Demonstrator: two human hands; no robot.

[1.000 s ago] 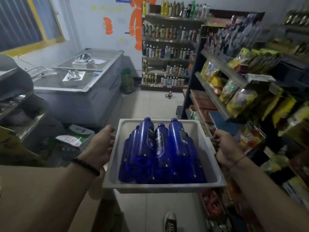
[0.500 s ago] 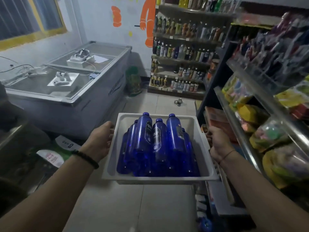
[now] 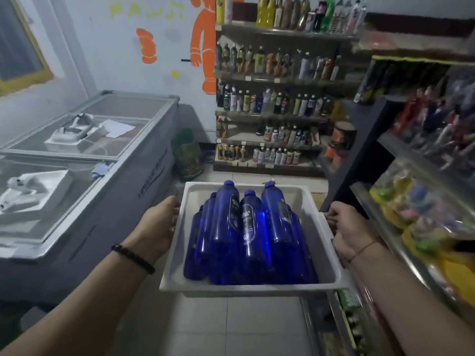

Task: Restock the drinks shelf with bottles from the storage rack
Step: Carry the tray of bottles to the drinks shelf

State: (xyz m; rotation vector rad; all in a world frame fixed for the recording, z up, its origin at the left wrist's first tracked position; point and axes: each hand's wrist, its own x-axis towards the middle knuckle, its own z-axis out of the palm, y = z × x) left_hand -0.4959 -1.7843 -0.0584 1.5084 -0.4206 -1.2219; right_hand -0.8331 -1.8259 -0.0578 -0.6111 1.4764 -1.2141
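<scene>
Standing in a dim shop aisle, pale tiled floor (image 3: 231, 327) under the tray (image 3: 246, 288). Glass-topped freezer (image 3: 108, 163) left of tray; drinks shelf (image 3: 282, 79) beyond it on the far wall, stocked in rows; snack rack (image 3: 421, 201) right of tray. Tray: white plastic, rectangular, deep-walled, held clear of the floor. Inside: blue bottles (image 3: 248, 227), translucent, dark labels, piled lying down, caps pointing away. Left hand (image 3: 156, 224) grips tray's left rim; right hand (image 3: 349, 232) grips its right rim.

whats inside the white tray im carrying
The white plastic tray holds a pile of blue plastic bottles, lying caps away. Three lie on top; how many lie beneath is covered.
</scene>
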